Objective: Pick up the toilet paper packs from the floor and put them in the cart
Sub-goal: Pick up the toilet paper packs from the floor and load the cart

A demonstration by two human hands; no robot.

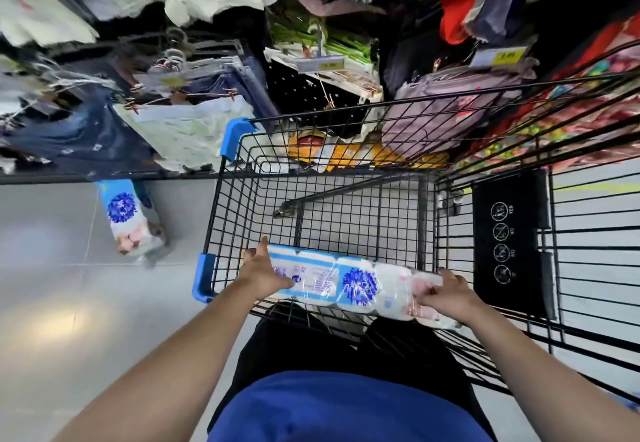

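One wire cart [229,219], two toilet paper packs: you've got one pack [322,277] over the cart's near rim, left hand [260,268] and right hand [447,295] gripping its ends. The other pack [130,221] lies on the floor [52,268], left. Each shows a blue flower emblem [359,285]; print unreadable.

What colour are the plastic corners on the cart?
Bright blue. The corner guards on the black wire cart show best in the head view.

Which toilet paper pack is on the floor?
The floor pack left of the cart, untouched; the held pack is held by left hand and right hand over it.
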